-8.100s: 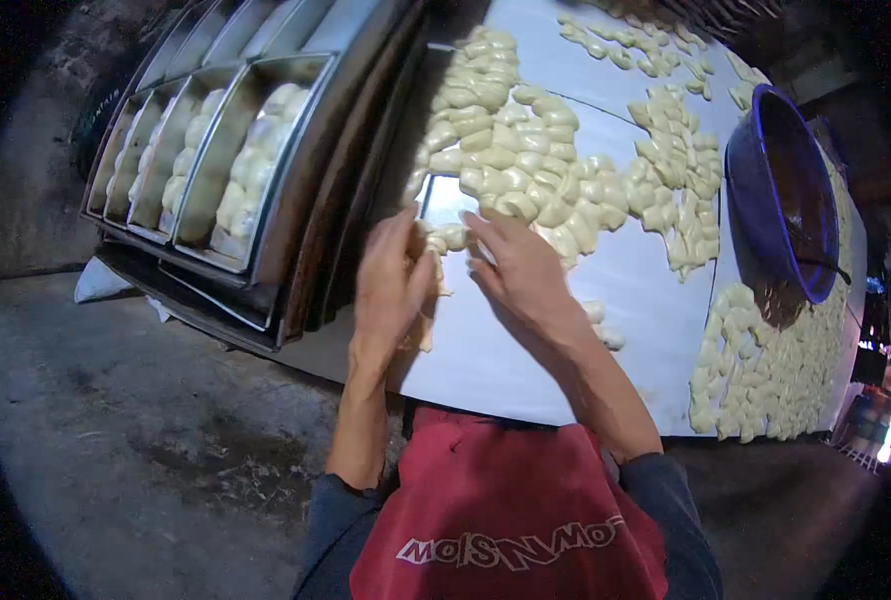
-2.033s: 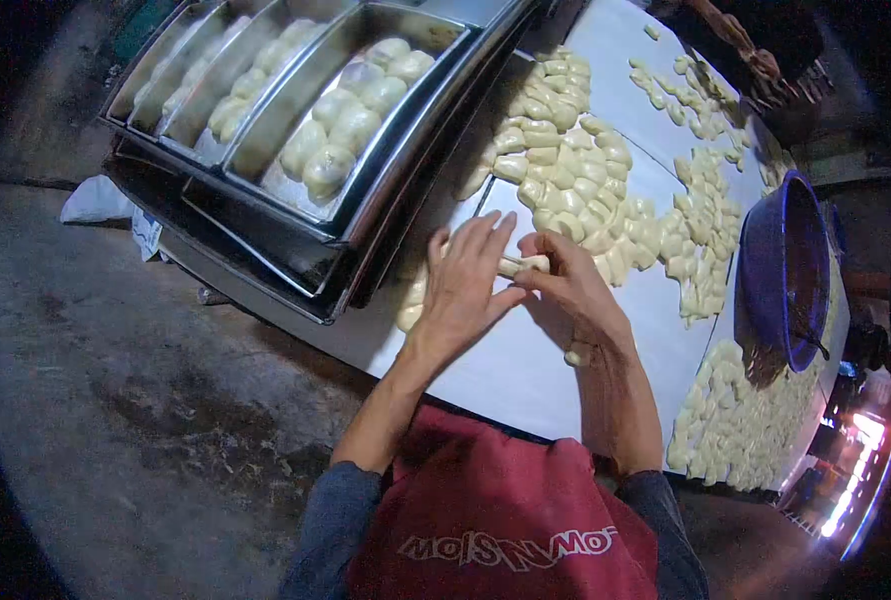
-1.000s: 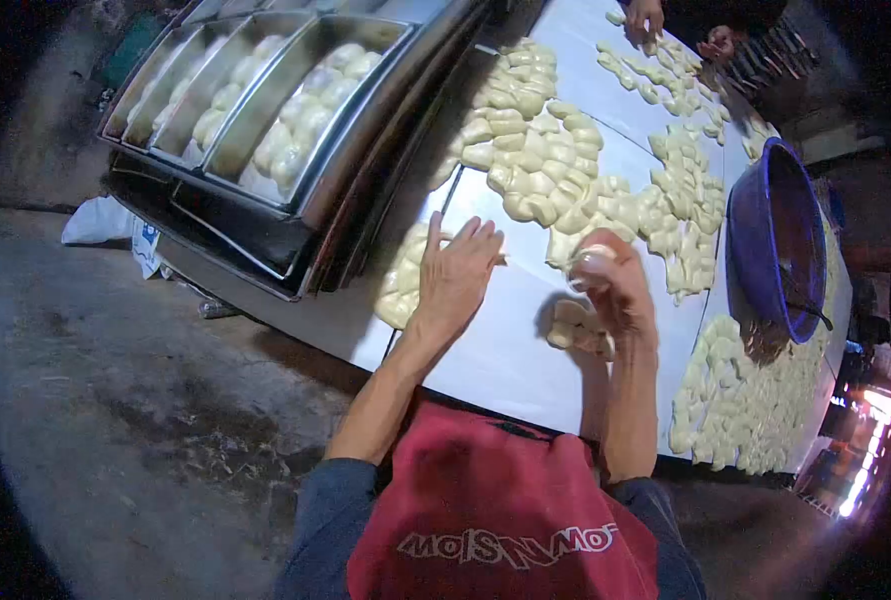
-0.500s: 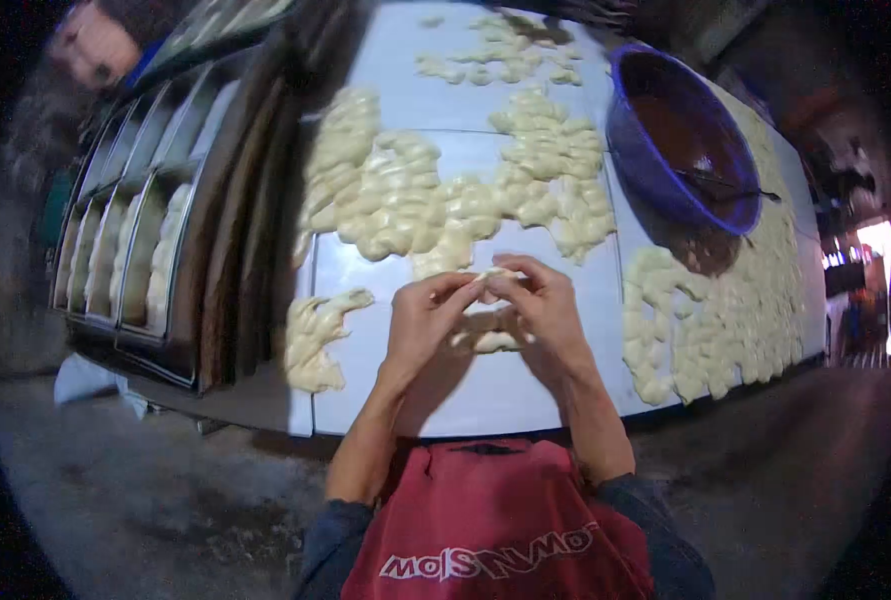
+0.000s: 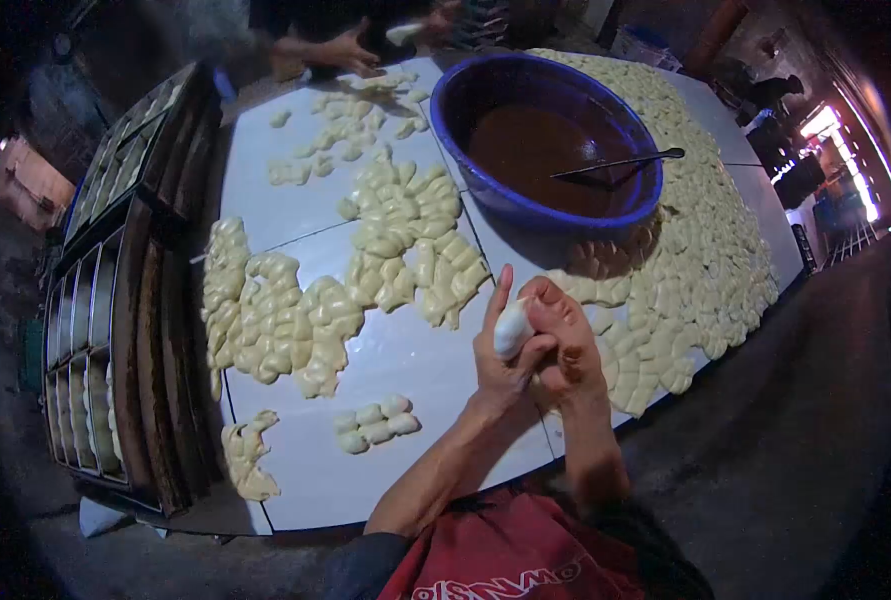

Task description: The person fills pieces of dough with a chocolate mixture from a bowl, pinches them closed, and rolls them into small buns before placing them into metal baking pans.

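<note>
A smooth, pale piece of dough (image 5: 511, 331) is between my two hands, over the table near the tub. My left hand (image 5: 501, 374) cradles it against the palm, with the index finger pointing up and the thumb across it. The curled fingers of my right hand (image 5: 573, 345) press on its right side. To the left, a small group of rounded dough pieces (image 5: 376, 424) lies in two rows on the white tabletop (image 5: 445, 440). Larger patches of glossy, flattened dough pieces (image 5: 315, 320) spread behind them.
A purple-blue tub (image 5: 455, 150) holds brown liquid and a dark-handled utensil (image 5: 620, 163). Dough covers much of the table's right side (image 5: 705, 250). Racks of divided trays (image 5: 85, 400) stand along the left edge. Another person's hands (image 5: 350, 50) reach in at the far side.
My hands have moved right, toward the tub, and now hold a rounded dough piece. The view has turned right. A small group of dough pieces shows where my hands were, and another person's hands appear.
</note>
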